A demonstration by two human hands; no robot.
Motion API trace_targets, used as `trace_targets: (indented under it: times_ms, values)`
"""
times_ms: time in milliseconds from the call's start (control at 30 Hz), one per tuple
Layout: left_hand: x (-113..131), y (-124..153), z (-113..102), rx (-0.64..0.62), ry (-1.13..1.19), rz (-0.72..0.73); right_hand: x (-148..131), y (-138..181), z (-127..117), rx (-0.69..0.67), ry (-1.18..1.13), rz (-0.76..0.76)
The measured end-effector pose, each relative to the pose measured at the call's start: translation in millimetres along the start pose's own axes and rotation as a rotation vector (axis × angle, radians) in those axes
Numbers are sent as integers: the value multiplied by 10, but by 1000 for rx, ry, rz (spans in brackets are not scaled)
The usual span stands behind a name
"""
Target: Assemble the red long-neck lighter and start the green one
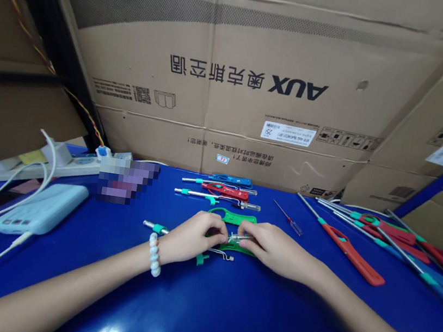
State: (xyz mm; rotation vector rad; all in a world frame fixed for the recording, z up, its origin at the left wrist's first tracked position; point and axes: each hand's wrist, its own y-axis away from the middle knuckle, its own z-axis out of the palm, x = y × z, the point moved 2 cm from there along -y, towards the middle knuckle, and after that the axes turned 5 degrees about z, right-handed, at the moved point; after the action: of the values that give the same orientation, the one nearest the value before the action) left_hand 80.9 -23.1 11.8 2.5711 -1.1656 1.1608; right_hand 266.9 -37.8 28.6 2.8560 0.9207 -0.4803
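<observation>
Between my hands is a small clear gas tank (238, 237) of a long-nosed lighter, above an opened green casing half (230, 247). My right hand (275, 250) pinches the tank's right part between thumb and fingers. At its left, valve end, the thumb and forefinger of my left hand (195, 235) are closed; the fingertips partly hide what they grip. A metal lighter tube (148, 224) with a teal collar sticks out behind my left hand. Below lie a teal trigger (202, 259) and thin wires (225, 255). The other green casing half (241, 220) lies just beyond my fingers.
Farther back lie red (226, 191) and blue (231, 180) lighter parts and a screwdriver (290, 219). Several long lighters, one orange (351, 255), lie at right. A power bank (44, 210) with cables and a power strip (82, 163) occupy the left. Cardboard (233, 107) stands behind.
</observation>
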Motion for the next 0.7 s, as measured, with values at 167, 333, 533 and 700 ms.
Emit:
trace_targets:
  times_ms: [167, 333, 533, 700]
  values:
    - [4, 0, 6, -5, -29, 13, 5, 3, 14, 0, 5, -10]
    - [44, 4, 12, -8, -96, 10, -25, 12, 24, -1, 24, -3]
    - [55, 9, 34, 15, -121, -1, -48, 15, 64, 5, 52, 9]
    - [49, 10, 32, 44, -108, -28, -57, 16, 96, 6, 63, 27]
